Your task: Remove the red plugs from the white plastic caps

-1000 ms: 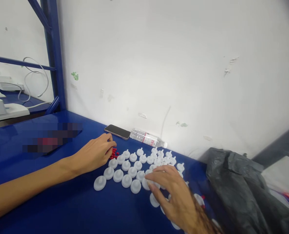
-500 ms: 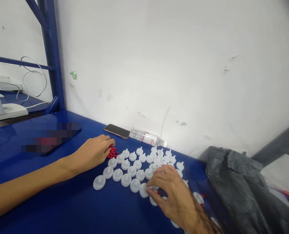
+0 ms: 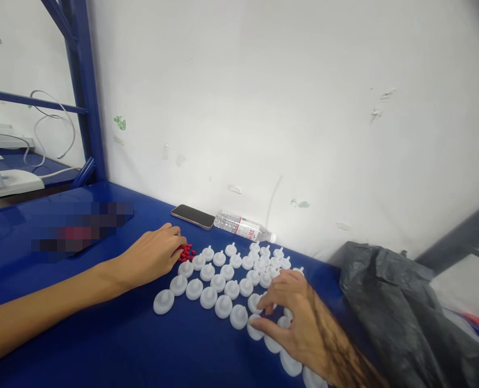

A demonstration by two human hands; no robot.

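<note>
Many white round discs with a short upright stem stand in rough rows on the blue table. My left hand rests at the far left of the rows. Its fingers are bent down onto a small heap of red pieces, and its fingertips are partly hidden. Over the right part of the rows is my right hand, with thumb and fingers apart and nothing visible between them. Its thumb tip lies over a white disc. Several discs are hidden under this hand.
A phone and a clear plastic bottle lie along the wall. Crumpled dark plastic is on the right. A dark flat item, blurred out, lies at left. A blue metal frame rises behind it.
My right hand has moved a little to the right, and its thumb and fingers are wider apart. Discs at its lower left show more. My left hand has stayed at the red heap.
</note>
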